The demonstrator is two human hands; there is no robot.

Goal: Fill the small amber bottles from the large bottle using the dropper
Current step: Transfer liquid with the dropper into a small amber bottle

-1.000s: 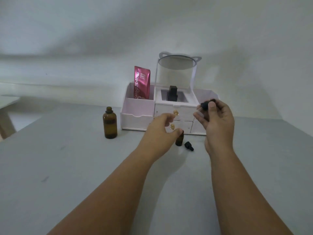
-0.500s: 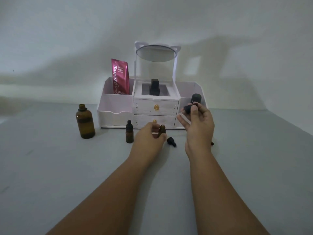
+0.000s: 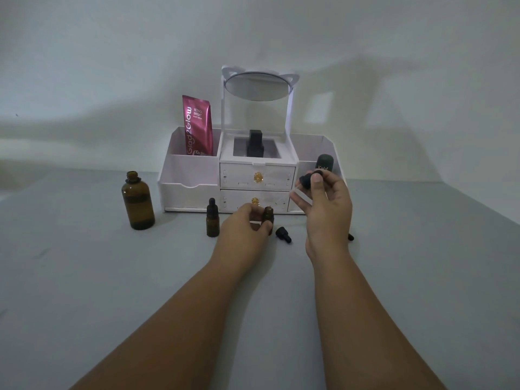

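The large amber bottle (image 3: pixel 138 202) stands uncapped at the left of the grey table. A small amber bottle with a black dropper cap (image 3: pixel 212 219) stands left of my hands. My left hand (image 3: pixel 244 227) grips an open small amber bottle (image 3: pixel 268 215) standing on the table. My right hand (image 3: pixel 325 206) is raised to the right of it and pinches a dropper (image 3: pixel 305 184) by its black bulb, the clear tube slanting down-left above the open bottle. A loose black dropper cap (image 3: pixel 283 235) lies between my hands.
A white organiser (image 3: pixel 194 175) with two drawers and an oval mirror (image 3: pixel 257 86) stands behind the bottles. It holds a pink sachet (image 3: pixel 197 126), a black bottle (image 3: pixel 255 144) and a dark green container (image 3: pixel 325 162). A small black tip (image 3: pixel 350 236) shows behind my right wrist.
The view swung left and down, bringing the capped small bottle into sight. My left hand settled around the open small bottle on the table. My right hand with the dropper barely moved.
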